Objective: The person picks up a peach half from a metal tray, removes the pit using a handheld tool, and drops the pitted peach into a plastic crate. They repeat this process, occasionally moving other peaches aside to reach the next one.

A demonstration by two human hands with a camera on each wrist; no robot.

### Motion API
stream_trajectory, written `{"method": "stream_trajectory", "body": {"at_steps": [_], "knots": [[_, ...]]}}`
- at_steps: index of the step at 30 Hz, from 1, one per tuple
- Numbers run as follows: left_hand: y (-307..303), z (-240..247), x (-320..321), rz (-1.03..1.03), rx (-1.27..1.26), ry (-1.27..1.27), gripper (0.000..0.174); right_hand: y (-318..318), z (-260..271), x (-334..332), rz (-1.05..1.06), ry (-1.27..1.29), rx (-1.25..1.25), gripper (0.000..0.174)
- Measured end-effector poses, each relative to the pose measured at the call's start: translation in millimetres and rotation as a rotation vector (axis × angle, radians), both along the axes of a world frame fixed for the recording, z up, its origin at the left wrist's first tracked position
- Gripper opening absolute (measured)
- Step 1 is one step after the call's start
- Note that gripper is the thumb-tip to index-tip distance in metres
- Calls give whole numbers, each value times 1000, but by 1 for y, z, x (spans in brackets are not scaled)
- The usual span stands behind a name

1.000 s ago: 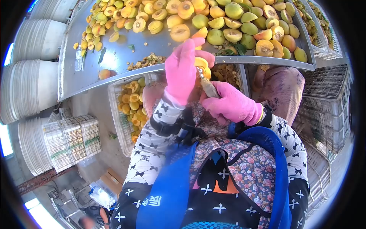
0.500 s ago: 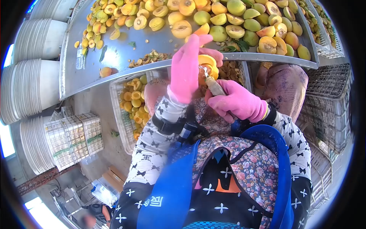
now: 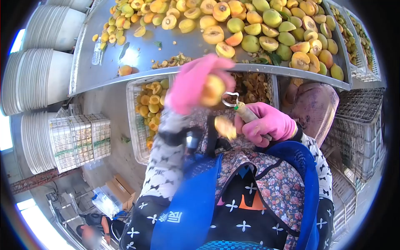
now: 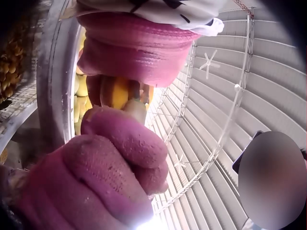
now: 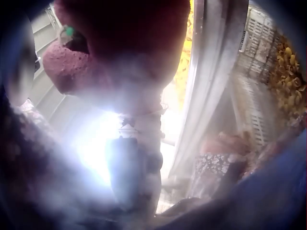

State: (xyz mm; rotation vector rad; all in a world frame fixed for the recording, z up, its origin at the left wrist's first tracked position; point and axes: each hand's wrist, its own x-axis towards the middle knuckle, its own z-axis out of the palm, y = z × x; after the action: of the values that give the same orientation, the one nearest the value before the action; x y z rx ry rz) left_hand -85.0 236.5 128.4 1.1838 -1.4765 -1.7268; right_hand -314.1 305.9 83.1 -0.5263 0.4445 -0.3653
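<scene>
My left hand (image 3: 196, 85), in a pink glove and blurred, holds a yellow peach (image 3: 213, 90) with its cut face showing, just in front of the table edge. My right hand (image 3: 271, 123), also gloved in pink, grips the pale handle of a pitting tool (image 3: 248, 115). The tool's bent metal loop (image 3: 230, 99) points at the peach, a little apart from it. Below the two hands, a blurred yellowish-brown piece (image 3: 225, 128) hangs in mid-air over my lap. In the right wrist view, a green spot marks the tool's end (image 5: 70, 31) within the glove.
Whole and halved peaches (image 3: 271, 31) cover the metal table (image 3: 121, 62). A crate of halves (image 3: 150, 104) stands below it at left, scraps (image 3: 256, 89) at right. Stacked crates (image 3: 354, 129) flank me; white baskets (image 3: 37, 79) line the left. Another person (image 3: 96, 227) appears behind.
My left hand has moved down and left with the peach, away from the tool's loop. The loop is bare now, and a yellowish-brown piece has appeared beneath the hands.
</scene>
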Motion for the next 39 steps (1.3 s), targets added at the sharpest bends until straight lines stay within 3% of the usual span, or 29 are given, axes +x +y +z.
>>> {"method": "stream_trajectory", "body": {"at_steps": [2,4,5,7,8,9,11,13,16,19,22,23,26,28,33,39], "knots": [[9,20,60,-4,-140,-333,37,-1,3,-7,-9,271,-177,21],[9,15,121,60,-249,-474,34,-2,3,-14,-23,544,-343,21],[5,12,122,120,-263,-450,34,-4,-10,-18,-49,563,-301,23],[-16,8,120,249,-305,-398,36,-9,-29,-15,-137,729,-514,23],[-36,-13,119,182,-522,-530,33,-13,-31,-14,-188,813,-624,23],[-58,-34,110,111,-736,-659,30,-14,-23,-13,-175,784,-561,23],[-93,-50,60,371,-239,-527,34,-10,-17,-12,-204,703,-436,21],[-134,-86,31,317,-131,-594,46,-7,-21,-14,-208,705,-416,22],[-150,-104,-5,262,-110,-505,89,-5,-20,-17,-273,725,-405,22],[-154,-122,-9,191,-86,-268,82,-5,-34,-19,-297,797,-540,24],[-132,-103,0,275,-148,-385,70,-5,-29,-13,-463,854,-794,25],[-123,-103,2,389,-168,-307,54,-7,-24,-9,-539,866,-886,26],[-76,-59,-6,361,-112,229,49,-7,-14,7,-810,921,-1278,28],[-43,-38,-17,260,-111,398,46,-14,-7,15,-876,922,-1369,30],[2,-33,-57,161,183,889,43,-14,0,21,-831,1086,-1469,28],[9,-40,-59,226,-182,431,44,-8,5,17,-728,1176,-1514,25]]}}
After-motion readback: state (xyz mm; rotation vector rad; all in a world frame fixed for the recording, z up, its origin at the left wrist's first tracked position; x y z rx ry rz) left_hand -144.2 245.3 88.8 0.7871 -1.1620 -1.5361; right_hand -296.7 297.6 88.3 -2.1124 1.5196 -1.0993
